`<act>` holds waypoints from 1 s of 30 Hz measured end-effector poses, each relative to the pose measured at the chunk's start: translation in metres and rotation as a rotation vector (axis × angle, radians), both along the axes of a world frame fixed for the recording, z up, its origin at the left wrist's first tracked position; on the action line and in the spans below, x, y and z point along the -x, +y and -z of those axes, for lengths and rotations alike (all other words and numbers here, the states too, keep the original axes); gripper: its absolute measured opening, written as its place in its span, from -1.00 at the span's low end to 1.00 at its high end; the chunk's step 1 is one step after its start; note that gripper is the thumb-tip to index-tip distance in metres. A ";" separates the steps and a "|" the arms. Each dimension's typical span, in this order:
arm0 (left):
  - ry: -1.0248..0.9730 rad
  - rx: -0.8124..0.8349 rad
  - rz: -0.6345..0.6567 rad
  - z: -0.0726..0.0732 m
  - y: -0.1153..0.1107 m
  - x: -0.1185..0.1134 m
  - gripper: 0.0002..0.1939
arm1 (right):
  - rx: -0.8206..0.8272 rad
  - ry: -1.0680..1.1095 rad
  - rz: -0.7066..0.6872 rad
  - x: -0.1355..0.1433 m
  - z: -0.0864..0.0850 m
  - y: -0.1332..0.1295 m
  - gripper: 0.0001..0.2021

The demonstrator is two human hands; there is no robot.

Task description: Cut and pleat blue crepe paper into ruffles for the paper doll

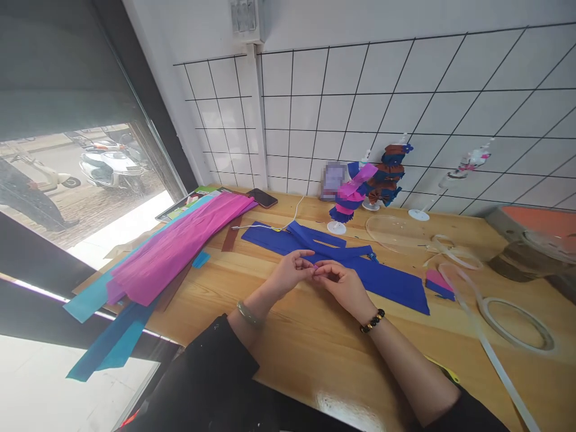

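Left hand and right hand closed at fingertips on small pink bit, pinched between them above table, just on near side of blue paper. Bit mostly hidden by fingers; exact shape unclear. Best kept light: thumb and index only, tips close together, so thin stuff neither creases nor tears. One hand anchors, other makes small, even moves. Forearms low for steadiness. Sleeves and bracelet best clear of blue paper, which could drag.
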State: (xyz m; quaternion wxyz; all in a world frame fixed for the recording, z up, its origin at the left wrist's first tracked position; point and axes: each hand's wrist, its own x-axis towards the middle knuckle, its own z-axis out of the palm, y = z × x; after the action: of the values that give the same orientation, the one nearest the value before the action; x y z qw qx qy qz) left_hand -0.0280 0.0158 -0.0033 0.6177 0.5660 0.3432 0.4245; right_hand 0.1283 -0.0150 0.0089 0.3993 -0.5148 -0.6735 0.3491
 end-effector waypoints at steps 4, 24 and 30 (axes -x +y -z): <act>-0.082 0.079 -0.025 -0.001 -0.004 -0.002 -0.45 | 0.063 0.040 0.010 -0.002 0.003 -0.002 -0.77; 0.061 0.160 0.064 -0.007 -0.018 0.001 -0.53 | -0.078 -0.319 0.081 -0.011 -0.001 -0.013 -0.76; 0.276 0.069 0.080 -0.017 -0.027 -0.002 -0.57 | -0.124 -0.428 0.060 -0.018 0.010 -0.008 -0.68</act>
State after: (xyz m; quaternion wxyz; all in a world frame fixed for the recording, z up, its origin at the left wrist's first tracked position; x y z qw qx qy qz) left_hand -0.0264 -0.0110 0.0139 0.6000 0.6107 0.4165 0.3059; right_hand 0.1459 -0.0232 -0.0010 0.2883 -0.5713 -0.7477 0.1775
